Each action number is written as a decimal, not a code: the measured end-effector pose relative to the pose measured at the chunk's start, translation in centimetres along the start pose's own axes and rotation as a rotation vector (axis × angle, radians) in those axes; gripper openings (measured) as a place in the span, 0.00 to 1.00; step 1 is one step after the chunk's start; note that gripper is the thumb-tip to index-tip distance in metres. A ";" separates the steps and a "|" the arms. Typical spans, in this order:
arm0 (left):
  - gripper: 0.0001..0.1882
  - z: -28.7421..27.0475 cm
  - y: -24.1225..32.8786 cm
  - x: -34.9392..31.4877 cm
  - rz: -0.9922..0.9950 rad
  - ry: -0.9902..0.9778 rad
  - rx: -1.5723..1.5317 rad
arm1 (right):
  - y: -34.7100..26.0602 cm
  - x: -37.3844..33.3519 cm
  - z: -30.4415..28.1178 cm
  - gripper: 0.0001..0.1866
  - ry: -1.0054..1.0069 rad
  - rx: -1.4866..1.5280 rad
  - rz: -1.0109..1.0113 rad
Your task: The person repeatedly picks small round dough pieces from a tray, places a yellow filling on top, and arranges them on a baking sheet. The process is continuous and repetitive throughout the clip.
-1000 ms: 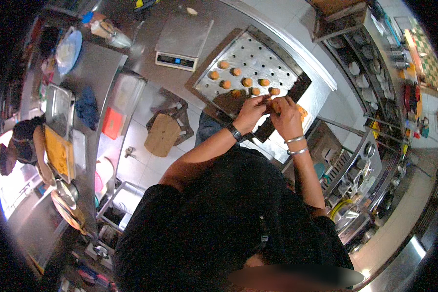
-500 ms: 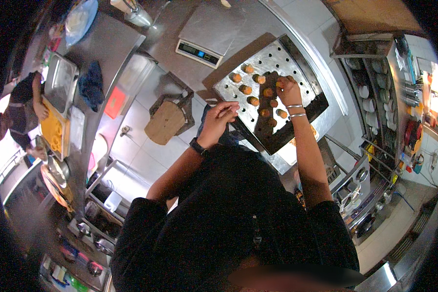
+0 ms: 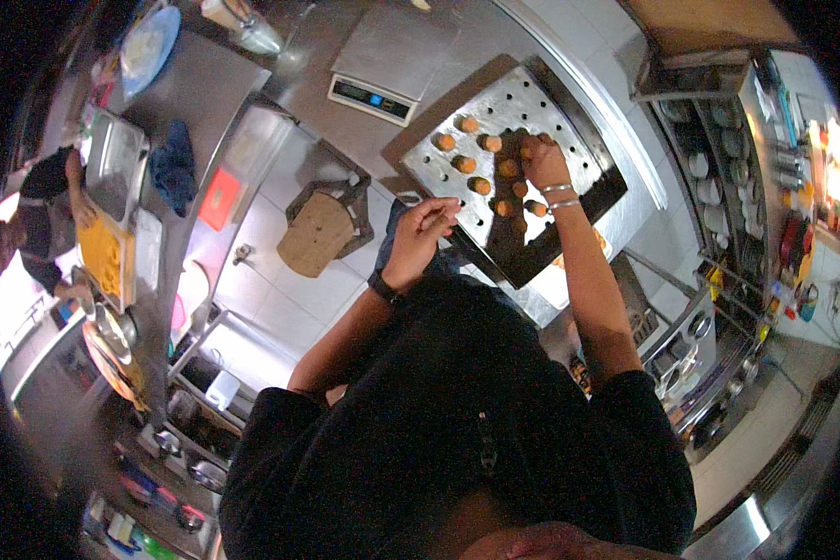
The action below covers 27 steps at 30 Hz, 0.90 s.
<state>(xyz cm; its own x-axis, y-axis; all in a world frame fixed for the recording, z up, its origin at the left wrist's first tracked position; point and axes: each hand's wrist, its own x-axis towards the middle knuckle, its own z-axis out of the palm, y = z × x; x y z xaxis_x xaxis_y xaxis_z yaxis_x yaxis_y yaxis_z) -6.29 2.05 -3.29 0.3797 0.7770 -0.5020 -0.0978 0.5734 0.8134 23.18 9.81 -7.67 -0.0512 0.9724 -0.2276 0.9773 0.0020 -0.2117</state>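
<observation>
A perforated metal tray (image 3: 532,103) lies tilted on the steel counter, with several short orange-brown food pieces (image 3: 464,164) standing spaced out on it. Over the tray's right part is my right hand (image 3: 548,166), wearing bangles, its fingertips pinched on another such piece (image 3: 528,151) at the tray surface; the fingers partly hide it. My left hand (image 3: 420,235), with a dark wristband, hovers by the tray's near left corner. Its fingers are loosely bent and apart, with nothing visible in them.
A digital scale (image 3: 373,98) sits on the counter left of the tray. A wooden stool (image 3: 315,235) stands on the tiled floor. At far left another person works beside a tray of yellow food (image 3: 101,257). Stacked dishes (image 3: 709,191) fill a rack at right.
The view has shifted slightly. My right hand has tipped lower over the tray, its fingers covering more of the pinched piece. My left hand stays almost still.
</observation>
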 end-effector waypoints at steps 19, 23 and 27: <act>0.14 13.9 -4.2 -3.4 -0.105 -0.535 0.370 | 4.9 -33.1 10.1 0.20 0.665 0.502 0.649; 0.16 14.9 -5.1 -4.9 -0.141 -0.586 0.461 | 6.0 -31.1 10.7 0.19 0.752 0.366 0.567; 0.15 14.6 -5.8 -5.4 -0.154 -0.565 0.493 | 5.6 -29.4 8.0 0.13 0.787 0.624 0.570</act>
<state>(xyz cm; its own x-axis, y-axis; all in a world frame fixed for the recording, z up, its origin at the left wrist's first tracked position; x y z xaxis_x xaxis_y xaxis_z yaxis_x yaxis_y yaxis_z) 5.68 -9.26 -1.07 0.7817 0.3702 -0.5019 0.3661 0.3790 0.8499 28.55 -20.63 -9.82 0.7216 0.6716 0.1680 0.5347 -0.3866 -0.7515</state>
